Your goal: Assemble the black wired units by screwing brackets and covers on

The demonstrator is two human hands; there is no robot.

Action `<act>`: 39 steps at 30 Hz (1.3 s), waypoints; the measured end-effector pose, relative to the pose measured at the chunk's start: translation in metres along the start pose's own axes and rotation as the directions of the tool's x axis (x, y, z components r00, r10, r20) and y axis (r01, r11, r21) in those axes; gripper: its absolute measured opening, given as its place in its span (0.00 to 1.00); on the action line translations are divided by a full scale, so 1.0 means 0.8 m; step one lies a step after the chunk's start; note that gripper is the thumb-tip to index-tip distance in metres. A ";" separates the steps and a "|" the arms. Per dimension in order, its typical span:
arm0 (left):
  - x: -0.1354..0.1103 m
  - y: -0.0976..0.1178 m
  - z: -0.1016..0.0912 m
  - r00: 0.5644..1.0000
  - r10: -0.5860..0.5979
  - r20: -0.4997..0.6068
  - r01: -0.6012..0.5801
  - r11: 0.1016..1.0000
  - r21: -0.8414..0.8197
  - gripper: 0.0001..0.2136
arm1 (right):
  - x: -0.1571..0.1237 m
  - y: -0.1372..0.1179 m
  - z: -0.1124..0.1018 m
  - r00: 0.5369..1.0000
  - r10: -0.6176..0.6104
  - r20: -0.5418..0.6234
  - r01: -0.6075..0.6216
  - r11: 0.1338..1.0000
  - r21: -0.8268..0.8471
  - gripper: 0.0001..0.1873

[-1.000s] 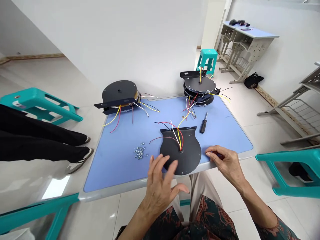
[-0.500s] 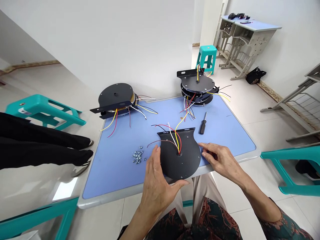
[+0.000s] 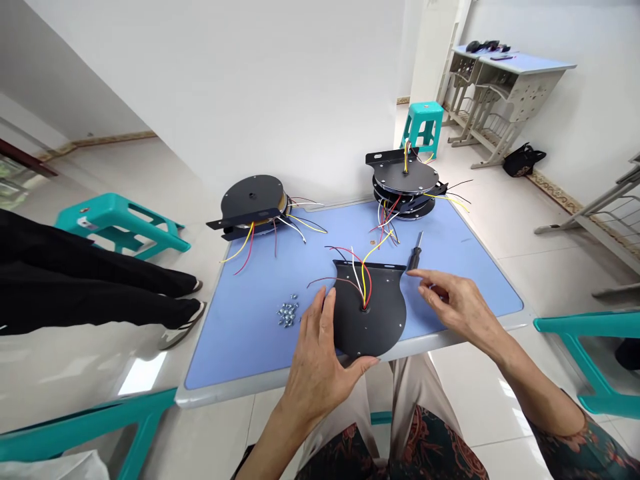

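Observation:
A black round metal plate (image 3: 373,313) with red, yellow, white and black wires from its centre lies at the near edge of the blue table (image 3: 240,327). My left hand (image 3: 320,360) cups the plate's left and near rim, fingers on the left edge and thumb under the front. My right hand (image 3: 453,300) hovers just right of the plate, fingers loosely spread and holding nothing, fingertips close to a black-handled screwdriver (image 3: 415,253). A small pile of silver screws (image 3: 287,313) lies left of the plate.
A black disc unit with wires (image 3: 253,200) sits at the table's far left, a stack of such units (image 3: 405,183) at the far right. Teal stools (image 3: 120,220) stand around. Another person's black-trousered legs (image 3: 90,287) stretch in from the left. Desks (image 3: 505,73) stand at the back right.
My left hand went from hovering over the plate to gripping its left and near rim. My right hand left the table edge and moved up toward the screwdriver.

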State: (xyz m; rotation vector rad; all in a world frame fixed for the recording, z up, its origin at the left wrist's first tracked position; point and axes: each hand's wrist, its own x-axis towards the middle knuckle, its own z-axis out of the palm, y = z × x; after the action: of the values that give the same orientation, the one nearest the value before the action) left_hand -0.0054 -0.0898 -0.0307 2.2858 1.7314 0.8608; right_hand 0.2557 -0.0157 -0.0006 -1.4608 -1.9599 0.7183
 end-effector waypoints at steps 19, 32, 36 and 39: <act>0.004 0.008 0.012 1.000 0.011 -0.025 -0.012 1.000 -0.023 0.49 | 0.161 -0.020 0.034 0.930 -0.237 0.282 0.234 0.971 0.047 0.13; 0.003 0.005 -0.001 0.998 0.055 0.006 -0.055 0.998 0.020 0.49 | 0.154 -0.003 0.035 0.928 -0.139 0.345 0.059 0.971 0.233 0.13; 0.008 0.009 0.010 0.996 0.061 -0.059 -0.056 0.996 0.074 0.53 | 0.158 -0.004 0.051 0.926 -0.177 0.333 0.051 0.934 0.354 0.13; 0.008 0.010 0.014 0.996 0.054 -0.070 -0.049 0.995 0.082 0.51 | 0.160 -0.004 0.058 0.909 -0.221 0.354 0.061 0.910 0.411 0.13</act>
State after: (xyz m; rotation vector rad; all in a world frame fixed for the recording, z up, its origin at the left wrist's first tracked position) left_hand 0.0084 -0.0837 -0.0345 2.3886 1.7747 0.9102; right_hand 0.1907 0.1036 -0.0132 -0.9685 -2.0266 1.3339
